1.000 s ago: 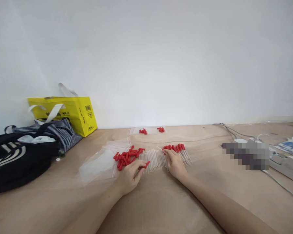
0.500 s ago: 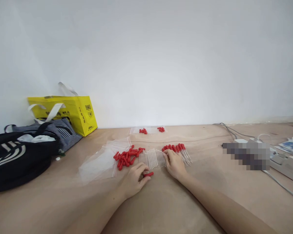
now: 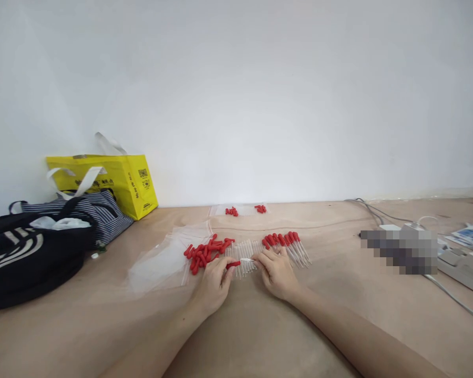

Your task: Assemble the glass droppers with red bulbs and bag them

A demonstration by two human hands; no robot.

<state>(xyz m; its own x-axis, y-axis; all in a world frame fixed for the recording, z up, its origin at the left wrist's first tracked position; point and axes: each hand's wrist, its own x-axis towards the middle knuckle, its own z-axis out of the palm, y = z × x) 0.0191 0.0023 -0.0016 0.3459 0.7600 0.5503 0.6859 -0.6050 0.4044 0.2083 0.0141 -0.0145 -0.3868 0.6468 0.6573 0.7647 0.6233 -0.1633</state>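
My left hand (image 3: 216, 279) is closed on a red rubber dropper bulb (image 3: 233, 264), its open end pointing right. Between the fingers of my right hand (image 3: 276, 270) is a clear glass dropper tube (image 3: 246, 259), held level with its end close to the bulb; whether they touch I cannot tell. Under and behind the hands lies a row of clear tubes (image 3: 240, 270). Left of that row is a pile of loose red bulbs (image 3: 201, 258). Beyond my right hand, droppers with red bulbs fitted (image 3: 294, 241) lie side by side, partly hidden by the hand.
Clear plastic bags (image 3: 157, 260) lie left of the bulb pile. By the wall is another bag (image 3: 246, 210) with small red bulbs and tubes. A yellow bag (image 3: 142, 191) and a black bag (image 3: 35, 262) stand left; a power strip (image 3: 463, 268) and cables lie right.
My left hand has lifted the bulb and turned it toward the right. My right hand has lowered the tube and brought it level, close to the bulb.
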